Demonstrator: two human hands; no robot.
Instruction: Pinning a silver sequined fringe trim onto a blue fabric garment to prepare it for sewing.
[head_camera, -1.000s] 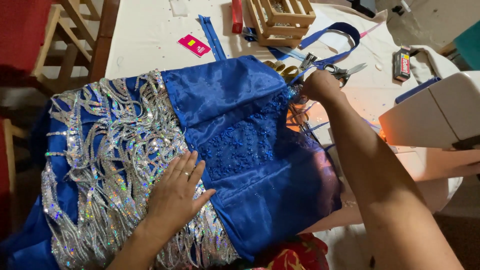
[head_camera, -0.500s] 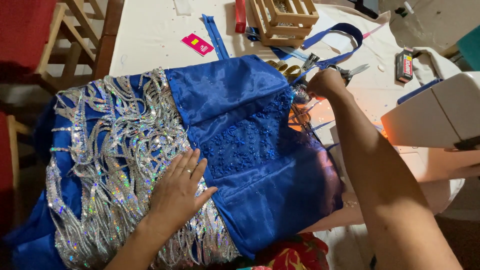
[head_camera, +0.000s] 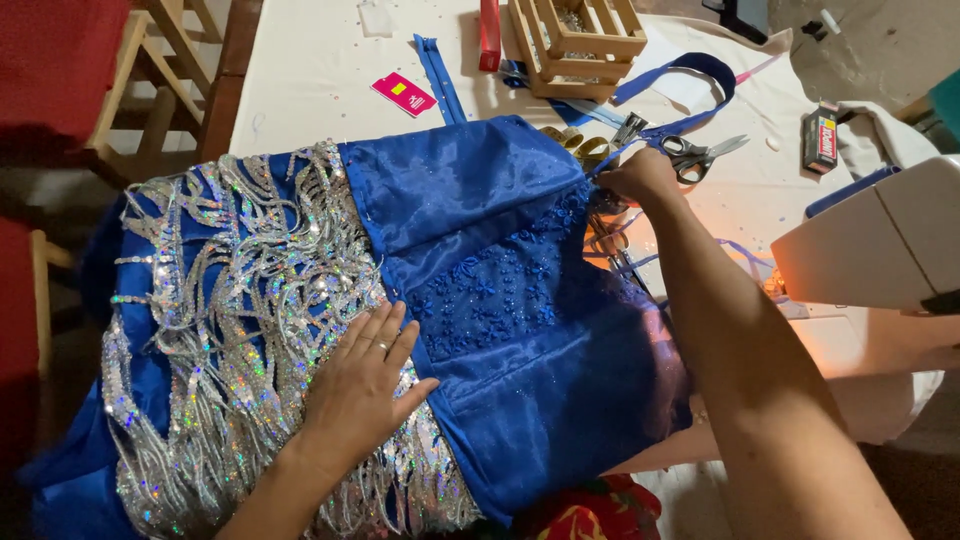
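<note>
The left hand (head_camera: 360, 385) lies spread on the blue sequin dress (head_camera: 400, 310), the right hand (head_camera: 640, 178) pinches its edge beside scissors (head_camera: 695, 152) and a wooden crate (head_camera: 575, 40).

Your blue satin dress (head_camera: 500, 300) lies spread flat across the worktop, its beaded lace panel facing up in the middle. The skirt end, covered in silver sequin fringe (head_camera: 240, 340), drapes off the near-left edge.
</note>
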